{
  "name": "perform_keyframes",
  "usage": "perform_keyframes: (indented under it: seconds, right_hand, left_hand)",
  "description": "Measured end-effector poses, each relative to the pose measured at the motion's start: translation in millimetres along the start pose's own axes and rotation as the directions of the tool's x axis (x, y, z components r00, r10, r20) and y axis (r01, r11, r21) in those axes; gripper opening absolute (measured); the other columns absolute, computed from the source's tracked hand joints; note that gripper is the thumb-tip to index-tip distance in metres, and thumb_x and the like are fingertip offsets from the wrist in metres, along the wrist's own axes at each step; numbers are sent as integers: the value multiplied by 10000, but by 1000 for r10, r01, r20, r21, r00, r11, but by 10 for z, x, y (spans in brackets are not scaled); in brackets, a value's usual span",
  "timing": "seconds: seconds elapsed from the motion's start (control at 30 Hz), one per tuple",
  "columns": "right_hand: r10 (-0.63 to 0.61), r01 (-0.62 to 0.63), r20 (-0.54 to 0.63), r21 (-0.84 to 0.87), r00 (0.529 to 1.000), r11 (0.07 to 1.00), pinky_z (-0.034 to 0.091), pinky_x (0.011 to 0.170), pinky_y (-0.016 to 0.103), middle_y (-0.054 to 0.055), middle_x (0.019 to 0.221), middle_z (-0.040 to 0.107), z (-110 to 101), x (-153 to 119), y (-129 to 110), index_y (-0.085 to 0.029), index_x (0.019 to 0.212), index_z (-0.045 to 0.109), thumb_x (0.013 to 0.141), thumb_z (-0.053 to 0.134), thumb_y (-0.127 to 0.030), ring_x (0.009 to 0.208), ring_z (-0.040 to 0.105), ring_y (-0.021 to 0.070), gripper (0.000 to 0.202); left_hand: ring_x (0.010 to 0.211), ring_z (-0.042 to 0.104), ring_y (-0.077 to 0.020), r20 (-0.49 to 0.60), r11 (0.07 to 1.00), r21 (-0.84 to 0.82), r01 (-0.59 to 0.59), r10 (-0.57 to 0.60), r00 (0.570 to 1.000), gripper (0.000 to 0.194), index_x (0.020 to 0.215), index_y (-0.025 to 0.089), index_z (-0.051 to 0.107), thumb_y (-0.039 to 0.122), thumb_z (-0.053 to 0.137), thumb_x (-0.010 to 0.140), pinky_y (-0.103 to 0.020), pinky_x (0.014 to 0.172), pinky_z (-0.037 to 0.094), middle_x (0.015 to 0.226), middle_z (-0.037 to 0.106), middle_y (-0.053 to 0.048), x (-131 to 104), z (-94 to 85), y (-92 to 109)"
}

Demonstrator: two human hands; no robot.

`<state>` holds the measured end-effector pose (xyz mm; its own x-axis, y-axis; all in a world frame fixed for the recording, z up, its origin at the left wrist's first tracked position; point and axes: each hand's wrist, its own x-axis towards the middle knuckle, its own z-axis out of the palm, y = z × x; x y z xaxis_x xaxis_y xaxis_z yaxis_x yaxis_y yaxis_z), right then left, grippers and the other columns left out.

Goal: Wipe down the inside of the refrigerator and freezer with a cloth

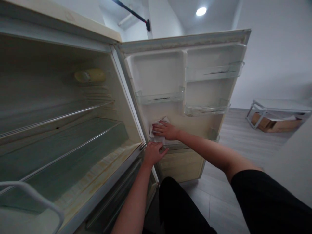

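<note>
The inner side of an open refrigerator door (158, 76) stands in front of me. My right hand (168, 130) presses a crumpled white cloth (159, 139) against its panel, the fingers spread over the fabric. Just below, my left hand (154, 152) is at the hinge side by the lower door shelf (179, 146), thumb apart from the fingers. Its fingertips are close to the hanging edge of the cloth; whether they touch it or the shelf rim, I cannot tell.
Left of the door is the fridge compartment with glass shelves (58, 136), stained at the front, and a yellowish lamp cover (90, 75). A white curved handle (36, 195) shows at lower left. Clear door bins (161, 98) project nearby. A low bench (282, 104) and cardboard box (278, 124) stand right.
</note>
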<state>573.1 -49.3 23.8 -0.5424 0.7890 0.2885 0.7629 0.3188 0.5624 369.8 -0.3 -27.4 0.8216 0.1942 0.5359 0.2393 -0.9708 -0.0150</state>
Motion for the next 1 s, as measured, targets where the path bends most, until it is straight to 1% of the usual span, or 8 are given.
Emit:
perform_keyframes:
  seconds: [0.1,0.2,0.27,0.43,0.6,0.77,0.9,1.0]
  right_hand:
    - [-19,20,-3,54,1000,998,164,1234,559,150,1591,385,11,-9,-62,-179,1338,626,858,668,-415,1523,250,301,537]
    - [-9,8,14,94,1000,996,184,1235,539,139,1564,432,-73,-353,-20,-181,1366,609,905,592,-531,1502,308,279,579]
    - [31,-35,43,88,999,995,207,1231,535,123,1555,451,-185,-696,78,-199,1371,608,940,567,-483,1492,334,264,518]
    - [64,-69,154,25,986,997,266,1216,514,62,1534,491,-557,-1606,419,-264,1390,580,954,488,-113,1472,370,201,471]
    - [215,-174,283,-160,935,972,404,1090,483,119,1390,599,-776,-2129,471,-199,1158,710,938,483,-95,1337,498,280,333]
    - [375,-327,375,-187,848,926,470,898,412,160,1195,656,-657,-2059,397,-172,1021,737,928,517,-124,1141,586,294,243]
    - [319,-370,486,9,813,929,481,857,352,150,1116,689,-444,-1650,353,-158,1052,744,872,563,-68,1051,646,247,270]
    - [226,-385,520,218,824,897,494,890,334,133,1164,707,-267,-1243,281,-162,1148,731,845,628,-101,1059,671,239,326]
  left_hand:
    - [744,649,-238,-6,1000,-8,-5,5,1000,359,710,234,578,531,563,911,-398,790,403,720,702,-34,-5,0,-15]
    - [756,654,-233,-18,1000,-16,-8,8,1000,346,715,238,574,524,571,909,-396,809,408,730,705,-29,-19,-7,-31]
    - [737,650,-225,-27,1000,-14,-13,13,1000,362,697,238,553,527,565,913,-396,819,409,715,698,-20,-28,-5,-40]
    - [718,643,-215,-41,1000,-22,-16,15,999,388,679,238,534,542,552,919,-396,834,409,698,690,-8,-35,25,-57]
    - [739,649,-226,-45,1000,-23,-10,9,999,385,692,233,551,542,552,923,-397,838,409,701,691,-14,-9,45,-36]
    - [738,649,-228,-15,1000,-24,5,-6,1000,376,704,231,563,528,544,933,-400,832,407,712,697,-18,31,31,11]
    - [751,659,-235,11,1000,-20,24,-24,1000,377,713,227,576,530,545,936,-404,825,411,725,707,-21,51,19,40]
    - [748,662,-240,11,999,-15,31,-31,999,370,721,223,591,524,555,933,-409,812,416,741,715,-28,59,24,58]
